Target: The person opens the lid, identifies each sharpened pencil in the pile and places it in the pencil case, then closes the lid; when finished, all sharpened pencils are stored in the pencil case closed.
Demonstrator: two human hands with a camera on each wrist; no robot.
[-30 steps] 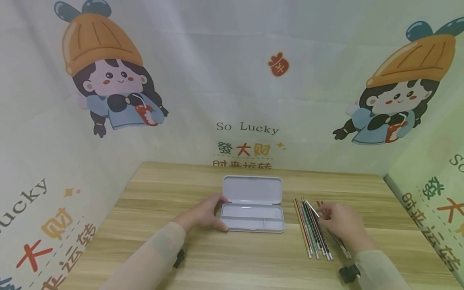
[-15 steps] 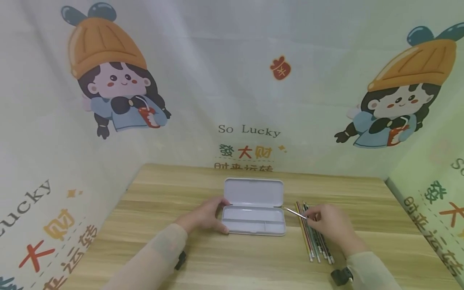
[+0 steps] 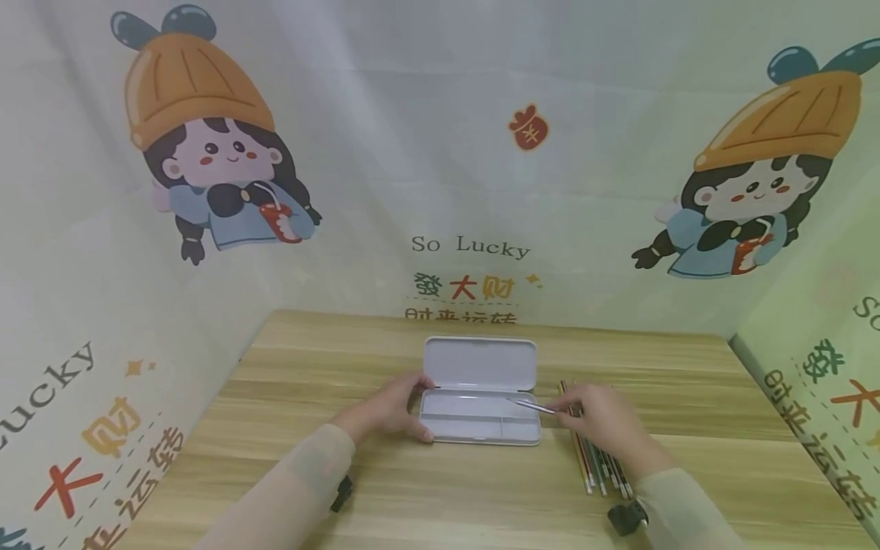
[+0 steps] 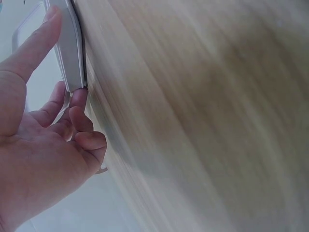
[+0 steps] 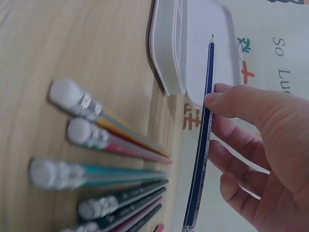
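A white case (image 3: 480, 441) lies with its lid raised at the back, its tray split into compartments. My left hand (image 3: 388, 409) grips the case's left end, thumb at the front corner and fingers at the back; the left wrist view shows the thumb on the case (image 4: 72, 43). Between thumb and fingers my right hand (image 3: 598, 416) pinches a pencil (image 3: 536, 406), its tip over the right part of the tray. In the right wrist view this pencil (image 5: 203, 140) is dark blue with silver stripes. Several pencils (image 3: 598, 466) lie under and beside my right hand.
The wooden table (image 3: 440, 489) has a printed cloth (image 3: 385, 191) hanging behind it and at both sides. Pencils with white erasers, yellow (image 5: 130, 130), red (image 5: 125, 147) and teal (image 5: 116, 175) among them, lie right of the case.
My right hand has lifted a pencil from the right of the pile and carried it left, so its tip is now over the case. My left hand has stayed on the case.
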